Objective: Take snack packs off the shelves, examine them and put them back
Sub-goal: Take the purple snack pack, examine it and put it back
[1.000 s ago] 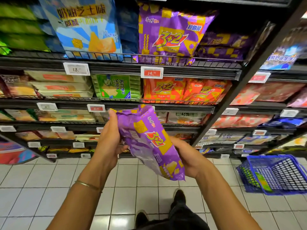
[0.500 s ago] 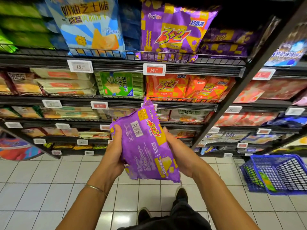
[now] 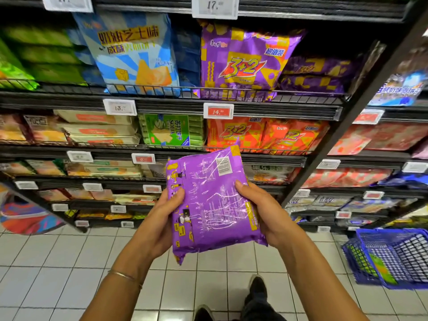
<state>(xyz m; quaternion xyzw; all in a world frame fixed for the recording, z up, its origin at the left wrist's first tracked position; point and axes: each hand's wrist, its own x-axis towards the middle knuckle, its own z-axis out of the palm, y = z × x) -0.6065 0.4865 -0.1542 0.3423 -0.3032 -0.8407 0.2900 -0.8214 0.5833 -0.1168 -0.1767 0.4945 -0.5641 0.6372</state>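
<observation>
A purple snack pack (image 3: 212,202) is held in front of me at chest height, its printed back with a barcode facing up. My left hand (image 3: 163,218) grips its left edge, thumb on top. My right hand (image 3: 261,214) grips the right edge, thumb over the pack's face. On the shelf above stands a matching purple pack (image 3: 245,63) with more lying beside it. Orange packs (image 3: 261,133) of the same brand sit one shelf lower, just behind the held pack's top corner.
Black wire shelves (image 3: 231,105) full of biscuit packs fill the view, with a slanted upright post (image 3: 342,140) to the right. A blue shopping basket (image 3: 393,258) stands on the white tiled floor at the right. My shoes (image 3: 254,290) show below.
The pack has been turned over between my hands, from its side and front to its back face up. My view has tilted upward and closer to the shelves.
</observation>
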